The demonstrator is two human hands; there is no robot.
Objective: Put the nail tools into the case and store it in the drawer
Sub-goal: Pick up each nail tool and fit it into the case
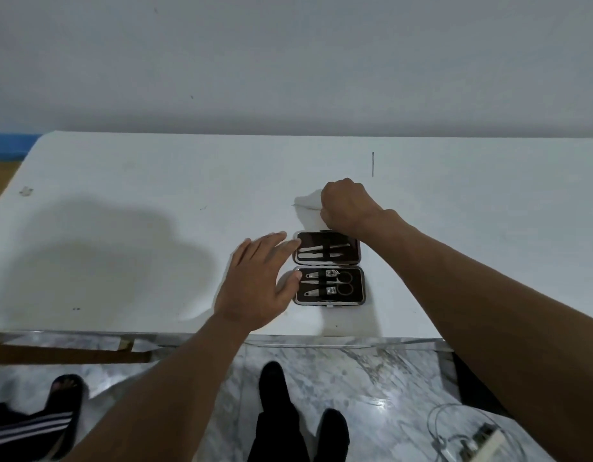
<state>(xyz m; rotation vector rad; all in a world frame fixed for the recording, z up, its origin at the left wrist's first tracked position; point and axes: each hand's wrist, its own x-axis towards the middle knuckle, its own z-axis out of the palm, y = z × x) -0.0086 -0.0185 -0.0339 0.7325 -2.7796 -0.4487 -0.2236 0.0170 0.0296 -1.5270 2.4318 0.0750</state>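
at about nine o'clock of the case (328,268) the left hand (255,281) lies flat and released, fingers spread, with its fingertips (293,243) touching the case's left edge, forearm reaching in from the near side of the worktop (121,181). the case itself sits open near the front edge of the worktop, both halves flat, the nail tools (326,283) strapped in the near half and two more slim tools in the far half. at twelve o'clock of the case the right hand (346,205) is clenched, knuckles up, wrist bent down over the far edge; whether it grips the case rim or something small i cannot tell. a thin dark stick (372,164) lies apart at one o'clock. the step in hand looks like closing: best to keep the left hand steadying the side while the right folds the far half toward the body, checking that every tool sits under its strap so nothing jams the rim. no drawer is in view.
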